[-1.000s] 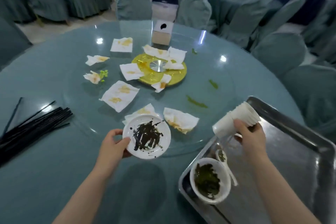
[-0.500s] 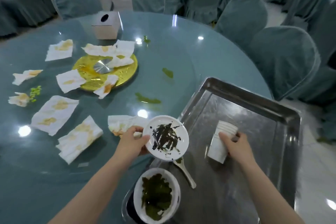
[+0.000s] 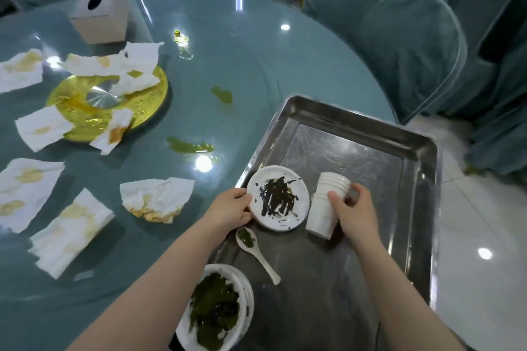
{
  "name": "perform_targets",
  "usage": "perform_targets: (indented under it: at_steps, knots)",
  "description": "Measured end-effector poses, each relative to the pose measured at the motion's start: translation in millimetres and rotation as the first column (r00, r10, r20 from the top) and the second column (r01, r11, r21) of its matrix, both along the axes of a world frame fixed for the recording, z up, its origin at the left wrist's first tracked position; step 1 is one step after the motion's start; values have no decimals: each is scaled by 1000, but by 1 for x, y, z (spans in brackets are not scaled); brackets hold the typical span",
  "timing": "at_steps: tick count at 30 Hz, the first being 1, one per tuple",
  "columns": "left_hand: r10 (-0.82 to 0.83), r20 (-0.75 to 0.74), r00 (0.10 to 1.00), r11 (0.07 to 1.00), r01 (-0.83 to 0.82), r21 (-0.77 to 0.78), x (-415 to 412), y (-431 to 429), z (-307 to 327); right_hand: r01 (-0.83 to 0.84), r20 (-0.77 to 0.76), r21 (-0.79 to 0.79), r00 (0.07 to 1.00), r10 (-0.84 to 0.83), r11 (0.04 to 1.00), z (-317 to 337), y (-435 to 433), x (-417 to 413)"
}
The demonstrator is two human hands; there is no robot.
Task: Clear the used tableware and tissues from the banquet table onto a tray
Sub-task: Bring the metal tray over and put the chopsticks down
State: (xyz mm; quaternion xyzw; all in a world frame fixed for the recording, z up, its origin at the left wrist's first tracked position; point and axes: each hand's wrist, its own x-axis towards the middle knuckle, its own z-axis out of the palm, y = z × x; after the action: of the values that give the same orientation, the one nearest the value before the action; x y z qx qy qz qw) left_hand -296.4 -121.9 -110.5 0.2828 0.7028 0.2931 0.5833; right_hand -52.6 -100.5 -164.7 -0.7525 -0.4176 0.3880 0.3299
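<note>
Nearest us, the bowl of green leaves and the white spoon are already lying at the near-left end of the tray. Just beyond them we are bringing two more pieces in. A second ago the smeared plate and the cup stack were both out over the table; now both are sitting low over the tray's floor, side by side. Our left hand is pinching the plate's left rim, thumb on top; whether the plate is resting yet we cannot tell. Our right hand is curling round the tilted cup stack, its lower end touching the tray. So, we are judging, the tableware is nearly cleared. Farther left, the stained tissues are lying about the table, some on the gold disc, with the tissue box beyond.
</note>
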Motion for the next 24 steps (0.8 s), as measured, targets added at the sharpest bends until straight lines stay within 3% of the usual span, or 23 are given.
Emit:
perform_targets:
  at_steps: [5,10,17,24]
  knots:
    - [-58,7,998,998,58,-24,-22,-21,10,-77,162,7,984,75,997,18,-6,-16]
    - [-32,32,999,996,29,81,-67,-63,33,-160,318,102,940,121,982,48,-29,-53]
    - [243,13,970,955,-242,173,-151,-145,55,-452,297,156,870,394,878,74,-74,-139]
    - [512,30,859,835,-506,216,-259,-240,56,-725,294,167,683,668,668,80,-123,-274]
